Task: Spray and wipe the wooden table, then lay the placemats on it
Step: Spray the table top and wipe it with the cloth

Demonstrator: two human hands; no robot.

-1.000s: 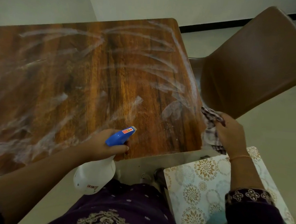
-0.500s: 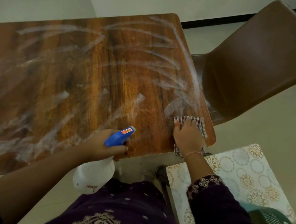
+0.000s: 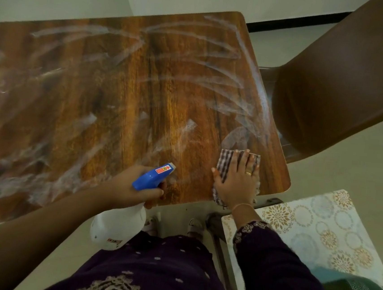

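From the head camera, the left hand [image 3: 130, 185] has its fingers curled round the neck of a blue-topped spray bottle [image 3: 119, 226] at the wooden desk's [image 3: 120, 91] near edge. The right hand [image 3: 236, 184], fingers straight and together, presses a checked cloth [image 3: 225, 162] flat near the streaked desk's right corner. A patterned placemat [image 3: 318, 227] lies off the desk, to the right.

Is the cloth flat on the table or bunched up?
Mostly flat: the cloth lies on the table, pressed under the right hand, fingers straight.
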